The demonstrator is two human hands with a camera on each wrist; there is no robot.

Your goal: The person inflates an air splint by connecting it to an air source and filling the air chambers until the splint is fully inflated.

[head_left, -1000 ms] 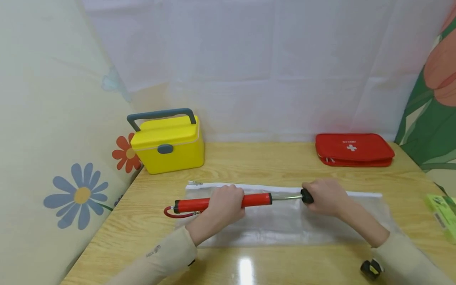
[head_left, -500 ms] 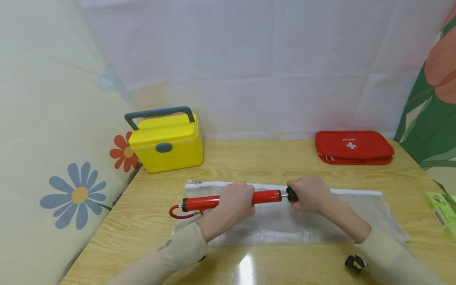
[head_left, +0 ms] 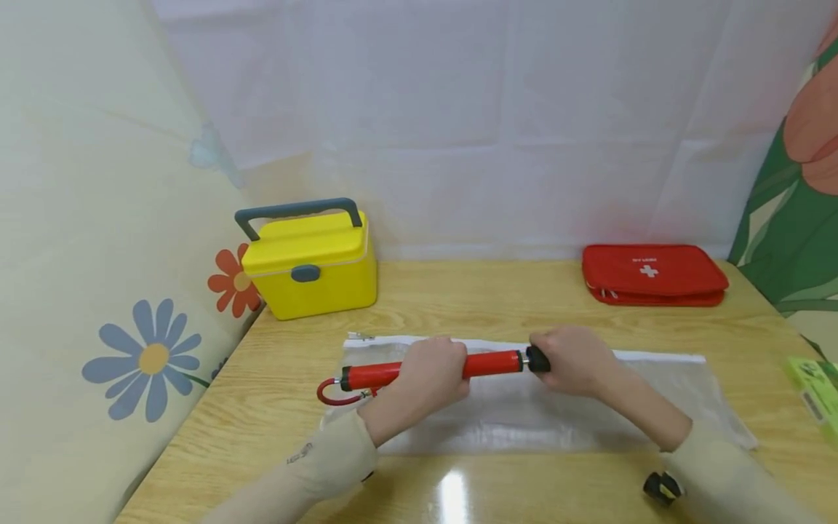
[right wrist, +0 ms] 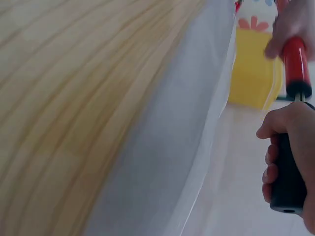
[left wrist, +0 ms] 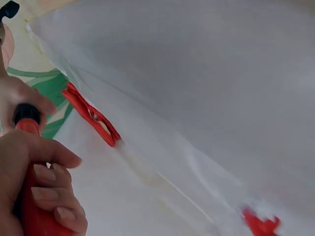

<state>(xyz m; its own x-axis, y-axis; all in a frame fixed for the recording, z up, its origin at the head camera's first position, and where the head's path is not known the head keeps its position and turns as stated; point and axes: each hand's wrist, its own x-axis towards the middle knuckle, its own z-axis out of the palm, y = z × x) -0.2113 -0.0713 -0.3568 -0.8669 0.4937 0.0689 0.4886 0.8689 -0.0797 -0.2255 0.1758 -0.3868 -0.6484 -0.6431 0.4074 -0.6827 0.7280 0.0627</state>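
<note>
A red hand pump (head_left: 496, 363) lies nearly level in both hands, above a clear zip pouch (head_left: 556, 415) in the head view. My left hand (head_left: 433, 372) grips the middle of its barrel. The black T-shaped handle (head_left: 538, 359) is held by my right hand (head_left: 579, 362), whose curled fingers (right wrist: 271, 174) show in the right wrist view. Only a short piece of metal rod shows between barrel and handle. From the pump's left end a red hose (head_left: 327, 397) loops back under the barrel. Part of the barrel is hidden by the left hand.
A yellow box (head_left: 314, 280) with a grey carrying handle stands at the back left of the wooden table (head_left: 471, 298). At the back right lies a red first aid case (head_left: 655, 276). A green packet (head_left: 815, 393) sits at the right edge.
The long rod seen a second ago has slid mostly into the barrel. My right hand moved left with the handle, and my left hand moved slightly right. The last half second shows almost no movement.
</note>
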